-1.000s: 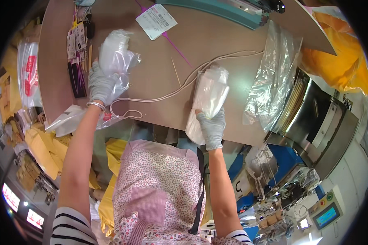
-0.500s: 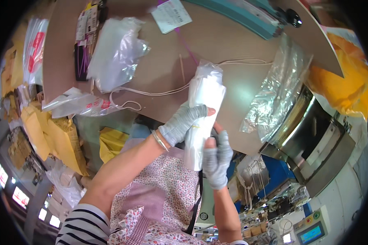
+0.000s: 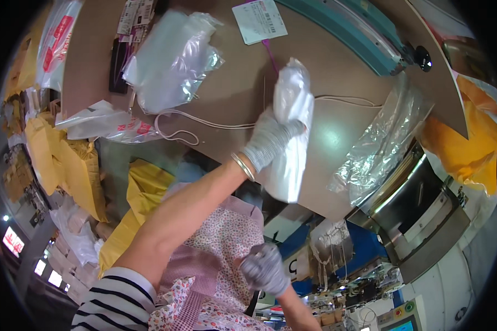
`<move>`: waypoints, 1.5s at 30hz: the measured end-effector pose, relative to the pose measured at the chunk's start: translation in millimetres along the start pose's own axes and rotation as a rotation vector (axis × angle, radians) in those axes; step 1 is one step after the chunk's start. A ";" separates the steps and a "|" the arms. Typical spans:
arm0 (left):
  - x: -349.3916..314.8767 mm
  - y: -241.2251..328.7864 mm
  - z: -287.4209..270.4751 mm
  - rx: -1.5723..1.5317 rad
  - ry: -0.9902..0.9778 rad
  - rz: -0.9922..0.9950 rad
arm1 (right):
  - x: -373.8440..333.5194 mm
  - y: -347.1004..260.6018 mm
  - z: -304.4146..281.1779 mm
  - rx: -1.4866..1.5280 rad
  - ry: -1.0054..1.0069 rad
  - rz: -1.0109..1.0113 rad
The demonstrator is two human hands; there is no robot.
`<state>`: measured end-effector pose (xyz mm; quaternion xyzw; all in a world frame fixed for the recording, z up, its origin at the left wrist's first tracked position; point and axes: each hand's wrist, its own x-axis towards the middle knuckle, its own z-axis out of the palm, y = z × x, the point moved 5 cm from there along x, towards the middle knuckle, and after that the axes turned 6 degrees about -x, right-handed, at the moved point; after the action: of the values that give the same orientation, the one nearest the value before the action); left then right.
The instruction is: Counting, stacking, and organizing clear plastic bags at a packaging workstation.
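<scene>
My left hand [image 3: 273, 140], in a grey-white knit glove, is wrapped round a rolled bundle of clear plastic bags [image 3: 290, 171] and holds it over the near part of the table. The roll stands nearly lengthwise to me, its thumb side facing up. In front of my flowered apron [image 3: 232, 231] is my right hand [image 3: 265, 268], gloved too, with its fingers curled in against the cloth. Whatever may be in those fingers is hidden. Left of the roll, a loose stack of clear plastic bags [image 3: 174, 66] lies on the brown table [image 3: 237, 88].
A teal bench sealer [image 3: 353, 33] stands at the back right. White cords [image 3: 210, 124] cross the table, near a tag [image 3: 259, 21] on a purple string. A flat clear bag [image 3: 378, 149] lies at the right edge. Yellow sacks [image 3: 66, 165] stand at the left.
My right hand has left the roll and drawn back down to the apron, its fingers now curled. My left hand keeps hold of the roll, and the view has shifted slightly.
</scene>
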<state>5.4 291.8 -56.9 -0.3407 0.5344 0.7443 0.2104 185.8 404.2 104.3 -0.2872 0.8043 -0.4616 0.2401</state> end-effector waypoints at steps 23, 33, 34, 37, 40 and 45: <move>-92.2 50.2 -99.7 -0.258 -0.320 -0.221 | 171.1 35.7 -12.5 1.032 0.513 0.766; -90.1 69.3 -145.6 0.103 -0.288 -0.010 | 232.1 19.0 5.6 1.289 0.416 0.531; -82.0 101.8 -156.4 0.401 -0.228 0.257 | 241.9 20.8 9.3 1.332 0.272 0.490; -41.3 151.4 -222.9 0.778 0.294 0.731 | 261.9 59.6 34.2 1.035 0.362 0.676; 7.0 193.6 -275.1 0.856 0.549 0.732 | 283.6 97.6 62.5 0.899 0.426 0.737; 37.2 166.7 -253.7 1.219 0.277 0.674 | 330.4 113.8 88.6 0.872 0.507 0.754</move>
<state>-61.2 -5.0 -25.3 -0.0697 0.9540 0.2870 0.0520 -21.6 171.3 -76.6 0.2585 0.6201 -0.6844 0.2833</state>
